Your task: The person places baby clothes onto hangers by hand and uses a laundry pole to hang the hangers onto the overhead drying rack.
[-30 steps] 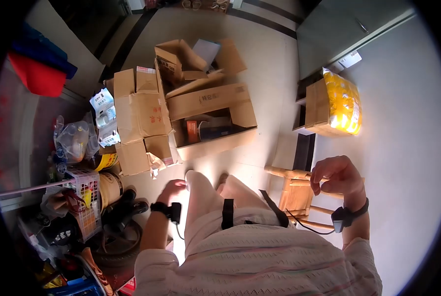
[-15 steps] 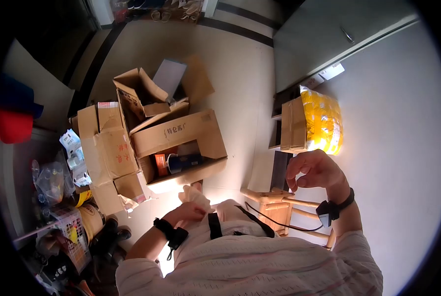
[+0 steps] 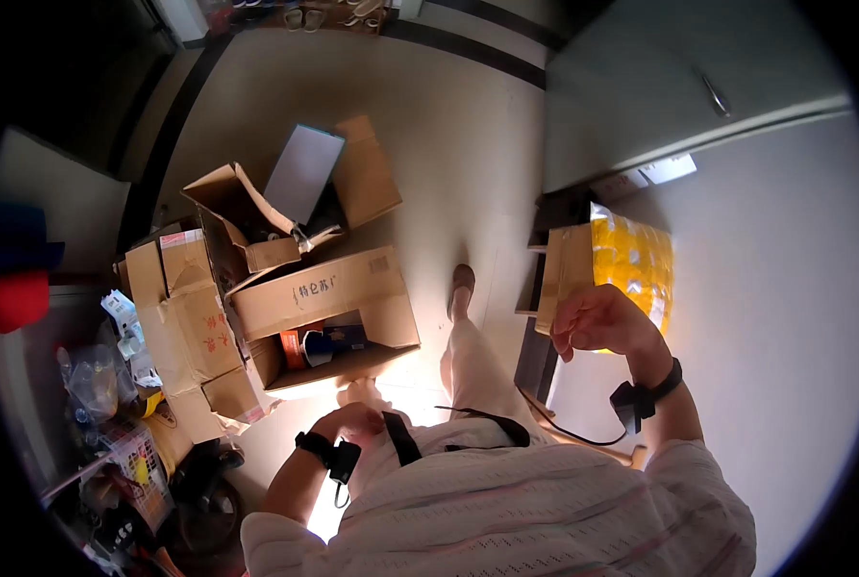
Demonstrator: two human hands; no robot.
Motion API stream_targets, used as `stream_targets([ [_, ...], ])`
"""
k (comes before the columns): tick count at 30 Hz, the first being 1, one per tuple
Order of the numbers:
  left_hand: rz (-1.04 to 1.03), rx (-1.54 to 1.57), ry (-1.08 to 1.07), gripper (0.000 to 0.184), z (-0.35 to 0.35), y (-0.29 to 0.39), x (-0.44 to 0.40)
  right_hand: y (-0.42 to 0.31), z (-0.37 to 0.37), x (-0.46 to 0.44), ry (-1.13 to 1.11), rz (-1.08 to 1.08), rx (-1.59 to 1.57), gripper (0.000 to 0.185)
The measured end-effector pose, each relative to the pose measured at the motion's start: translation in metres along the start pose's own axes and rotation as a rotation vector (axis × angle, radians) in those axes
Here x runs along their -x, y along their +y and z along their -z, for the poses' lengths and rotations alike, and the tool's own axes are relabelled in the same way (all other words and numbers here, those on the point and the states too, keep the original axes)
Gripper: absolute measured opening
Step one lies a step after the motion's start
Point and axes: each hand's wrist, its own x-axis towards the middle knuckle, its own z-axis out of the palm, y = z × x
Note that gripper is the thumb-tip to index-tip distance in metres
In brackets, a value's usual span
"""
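My left hand point(image 3: 354, 420) hangs low beside my pale trousers point(image 3: 482, 370), holding nothing that I can see; its fingers are loosely bent and partly blurred. Higher on the right, my right hand point(image 3: 597, 320) is raised with loosely curled fingers and nothing between them. It overlaps the view of a brown carton point(image 3: 563, 266) with a yellow wrapped package point(image 3: 633, 264) beside it. Both wrists wear black straps with small devices. In front of my left hand lies an open cardboard box point(image 3: 316, 298) containing an orange item point(image 3: 293, 350) and dark blue items.
A flattened carton point(image 3: 194, 322) and another open box point(image 3: 247, 213) lie left of centre. Plastic bags, a wire basket point(image 3: 145, 468) and other clutter line the left side. A grey door point(image 3: 674, 96) stands upper right. Part of a wooden chair point(image 3: 634, 454) shows behind my right forearm.
The view has shifted, and the boxes now sit further left and lower. One leg is stretched forward with its shoe on the floor. The chair is now mostly hidden. Both hands remain empty.
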Motion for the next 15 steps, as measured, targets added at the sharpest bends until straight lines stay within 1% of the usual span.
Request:
stream_targets([
  [2, 0.072, 0.318, 0.111, 0.021, 0.007, 0.039, 0.005, -0.010, 0.046, -0.016, -0.065, -0.025, -0.018, 0.017],
  [3, 0.009, 0.394, 0.124, 0.024, 0.003, 0.028, -0.019, -0.019, 0.068, -0.024, -0.095, -0.033, -0.020, 0.017],
  [4, 0.021, 0.419, 0.136, 0.024, 0.007, 0.042, -0.036, -0.029, 0.088, -0.031, -0.071, -0.042, -0.006, 0.017],
  [6, 0.050, 0.510, 0.206, 0.030, 0.004, 0.078, -0.061, -0.048, 0.126, -0.039, -0.023, -0.069, 0.016, 0.019],
  [7, 0.121, 0.571, 0.222, 0.034, 0.008, 0.098, -0.070, -0.061, 0.142, -0.040, -0.038, -0.052, 0.021, 0.019],
  [8, 0.186, 0.432, 0.247, 0.036, 0.021, 0.123, -0.074, -0.076, 0.160, -0.041, -0.052, -0.029, 0.037, 0.019],
  [10, 0.128, 0.386, 0.290, 0.038, 0.034, 0.144, -0.097, -0.099, 0.195, -0.038, -0.036, -0.029, 0.048, 0.018],
  [12, 0.105, 0.413, 0.279, 0.039, 0.054, 0.142, -0.139, -0.116, 0.224, -0.041, 0.002, 0.007, 0.038, 0.018],
  [13, 0.121, 0.621, 0.163, 0.046, 0.077, 0.178, -0.121, -0.122, 0.233, -0.046, 0.002, 0.019, 0.026, 0.018],
  [14, 0.092, 0.518, 0.253, 0.043, 0.092, 0.201, -0.113, -0.129, 0.240, -0.053, -0.016, 0.023, 0.043, 0.018],
  [15, 0.012, 0.345, 0.286, 0.042, 0.108, 0.219, -0.114, -0.135, 0.245, -0.063, -0.040, 0.007, 0.034, 0.019],
])
